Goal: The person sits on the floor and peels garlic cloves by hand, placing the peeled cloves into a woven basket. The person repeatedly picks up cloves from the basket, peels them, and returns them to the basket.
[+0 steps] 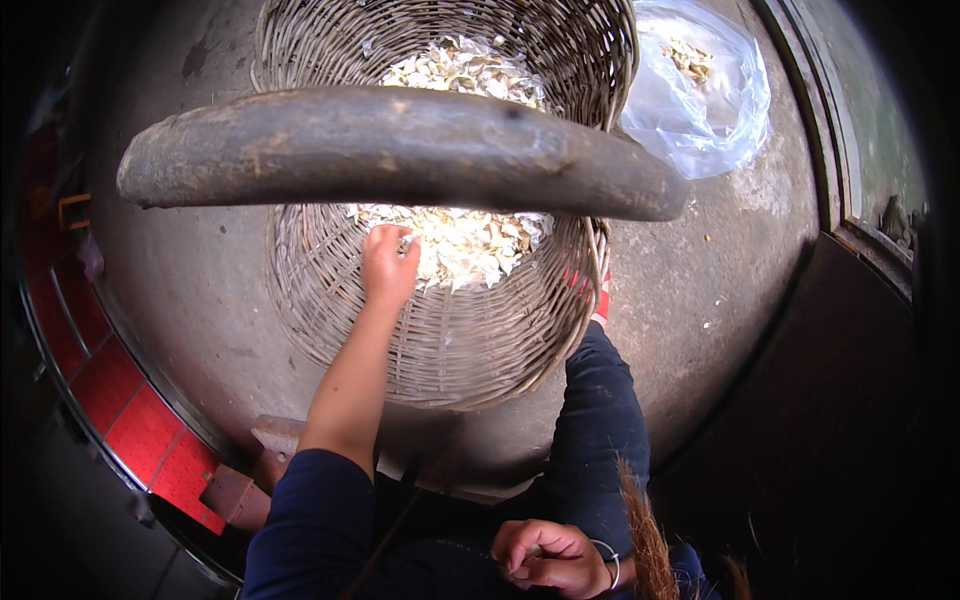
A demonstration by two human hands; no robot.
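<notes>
A large wicker basket (pixel 450 367) stands on the floor before me, its thick wooden handle (pixel 405 150) arching over the middle. Pale, flaky dried pieces (pixel 472 244), whose kind I cannot settle, lie at its bottom on both sides of the handle. My left hand (pixel 391 262) reaches into the near half and touches the left edge of these pieces, fingers partly curled; whether it pinches one is unclear. Close to my lap, my right hand (pixel 551 556), with a bracelet at the wrist, is curled around something small and pale, mostly hidden by the fingers.
An open clear plastic bag (pixel 739 142) holding a few brownish pieces (pixel 688 61) lies on the concrete floor, right of the basket. My right leg (pixel 604 405) is beside the basket's near right side. Red panels (pixel 142 420) with a metal edge curve along the left.
</notes>
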